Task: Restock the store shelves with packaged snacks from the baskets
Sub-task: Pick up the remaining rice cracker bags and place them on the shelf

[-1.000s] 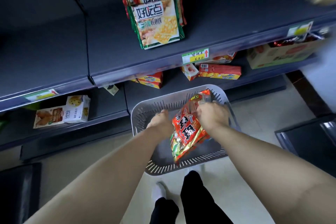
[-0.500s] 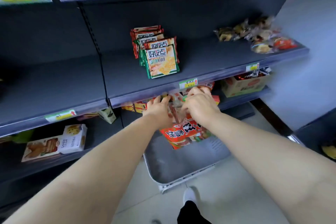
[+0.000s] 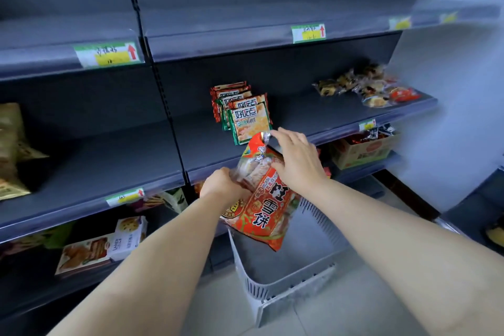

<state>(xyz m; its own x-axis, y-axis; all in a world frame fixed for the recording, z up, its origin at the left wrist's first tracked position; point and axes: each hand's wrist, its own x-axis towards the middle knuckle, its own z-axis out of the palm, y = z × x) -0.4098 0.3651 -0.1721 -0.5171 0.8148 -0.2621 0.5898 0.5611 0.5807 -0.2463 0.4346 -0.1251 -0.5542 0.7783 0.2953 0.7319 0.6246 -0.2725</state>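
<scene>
Arms outstretched, the left hand [image 3: 224, 185] clamps the side of the crinkly red plastic snack bag [image 3: 266, 207], the right hand [image 3: 298, 159] lies flat-fingered on top, bag tilted above the grey slotted plastic basket [image 3: 297, 290].

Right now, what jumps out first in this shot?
The big red snack bag at centre frame: the left hand grips its left edge and the right hand rests on its top, in front of the middle shelf and above the grey basket on the floor. Next, the stack of green-edged cracker packs standing on that shelf just behind the bag, and loose wrapped pastries at the shelf's right end.
</scene>
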